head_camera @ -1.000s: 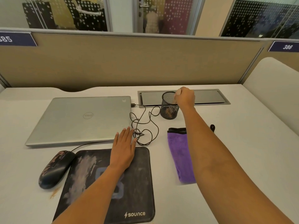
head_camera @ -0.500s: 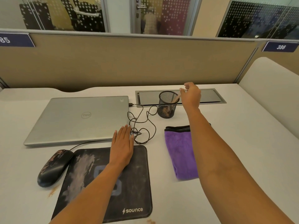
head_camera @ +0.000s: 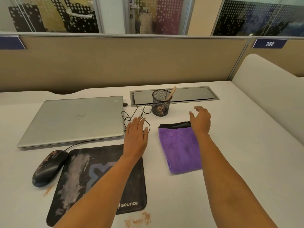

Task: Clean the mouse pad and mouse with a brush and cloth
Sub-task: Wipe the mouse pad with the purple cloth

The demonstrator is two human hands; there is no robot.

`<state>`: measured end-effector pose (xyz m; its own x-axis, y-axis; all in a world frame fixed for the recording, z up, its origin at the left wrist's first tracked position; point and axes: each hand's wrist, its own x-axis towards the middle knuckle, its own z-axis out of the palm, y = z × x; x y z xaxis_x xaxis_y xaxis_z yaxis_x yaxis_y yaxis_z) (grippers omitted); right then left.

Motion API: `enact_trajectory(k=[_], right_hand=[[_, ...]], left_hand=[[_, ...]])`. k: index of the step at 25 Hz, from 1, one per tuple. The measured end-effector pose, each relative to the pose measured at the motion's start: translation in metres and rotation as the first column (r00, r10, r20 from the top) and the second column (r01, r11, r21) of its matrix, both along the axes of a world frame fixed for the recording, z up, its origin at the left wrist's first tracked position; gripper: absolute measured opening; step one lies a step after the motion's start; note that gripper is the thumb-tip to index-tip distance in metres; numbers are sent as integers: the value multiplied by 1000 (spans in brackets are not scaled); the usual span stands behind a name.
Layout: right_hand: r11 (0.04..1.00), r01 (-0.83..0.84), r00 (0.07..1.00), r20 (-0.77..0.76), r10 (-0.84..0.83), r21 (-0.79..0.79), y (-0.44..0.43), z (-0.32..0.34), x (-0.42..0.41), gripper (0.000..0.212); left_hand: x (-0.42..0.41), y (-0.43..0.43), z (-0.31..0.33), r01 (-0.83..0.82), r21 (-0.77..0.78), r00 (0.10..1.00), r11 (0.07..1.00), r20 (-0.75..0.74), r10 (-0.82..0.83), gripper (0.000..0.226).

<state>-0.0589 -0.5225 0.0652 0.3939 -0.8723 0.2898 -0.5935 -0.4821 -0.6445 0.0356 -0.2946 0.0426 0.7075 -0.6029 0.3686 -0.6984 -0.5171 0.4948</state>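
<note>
- mouse pad (head_camera: 105,176) smeared, mouse (head_camera: 49,167) at its left edge
- left hand (head_camera: 136,137) flat, fingers spread, empty
- right hand (head_camera: 199,120) open, empty, above purple cloth (head_camera: 179,148)

The left forearm covers the middle of the mouse pad (head_camera: 102,175) and its printed emblem. The right hand (head_camera: 201,120) hides the purple cloth's (head_camera: 179,148) upper right corner. Only the brush's wooden handle (head_camera: 171,92) shows above the mesh cup (head_camera: 161,102); its head inside is an indistinct dark shape. At upper left, the blue label (head_camera: 9,43) is cut by the frame edge.
</note>
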Motion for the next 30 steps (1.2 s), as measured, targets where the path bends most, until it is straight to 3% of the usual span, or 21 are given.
enact_trajectory(k=[4, 8, 16, 18, 21, 25, 27, 30], right_hand=[[999, 31, 983, -180, -29, 7, -2, -23, -35, 47], [996, 52, 953, -300, -29, 69, -2, -40, -59, 61], [997, -10, 958, -284, 30, 73, 3, -46, -68, 68], [994, -17, 967, -251, 44, 106, 3, -45, -68, 71], [973, -37, 989, -128, 68, 229, 3, -43, -68, 67], [944, -34, 990, -120, 78, 328, 6, -30, -65, 55], [890, -91, 993, -23, 113, 446, 7, -22, -66, 52], [713, -297, 953, 240, 183, 635, 12, -10, -68, 54]], left_hand=[[-26, -23, -6, 80, 55, 994, 995, -82, -75, 44], [-49, -47, -19, 129, 151, 938, 980, -339, -72, 58], [-69, -70, -3, -89, 7, 800, 996, -595, 76, 80], [-67, -76, 2, -189, -12, 700, 982, -703, 126, 78], [-57, -78, 3, -258, 40, 552, 965, -814, 181, 58], [-47, -75, 10, -233, -40, 347, 972, -937, 45, 45], [-43, -71, 15, -230, -123, 335, 965, -941, -40, 42], [-33, -56, 25, -175, -245, 414, 954, -897, -154, 35]])
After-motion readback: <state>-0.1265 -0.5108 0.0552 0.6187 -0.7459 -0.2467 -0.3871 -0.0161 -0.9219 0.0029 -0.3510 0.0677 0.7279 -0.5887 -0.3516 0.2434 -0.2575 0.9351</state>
